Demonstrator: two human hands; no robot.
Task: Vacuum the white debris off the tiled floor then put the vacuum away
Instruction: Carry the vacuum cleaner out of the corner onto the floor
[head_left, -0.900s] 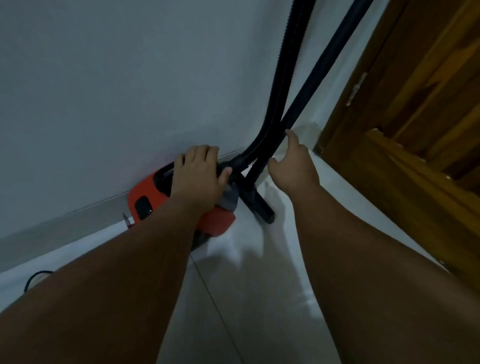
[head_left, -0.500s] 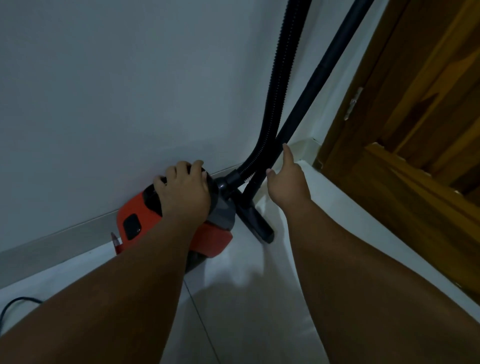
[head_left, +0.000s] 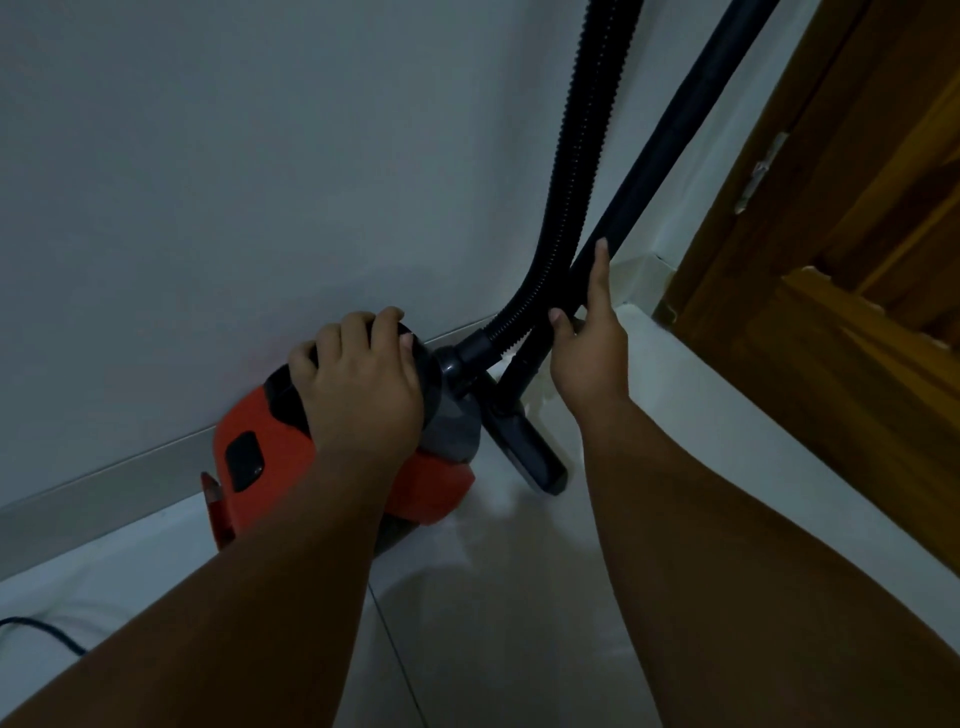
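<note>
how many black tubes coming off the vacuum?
2. The ribbed hose joins the vacuum's front beside the left hand; the smooth wand leans right of it, right hand touching it. Both tops run out of frame.

Orange-red vacuum (head_left: 270, 457) with black ribbed hose (head_left: 582, 171), seemingly whitish floor tiles (head_left: 519, 597), brown wooden door (head_left: 857, 234).
</note>
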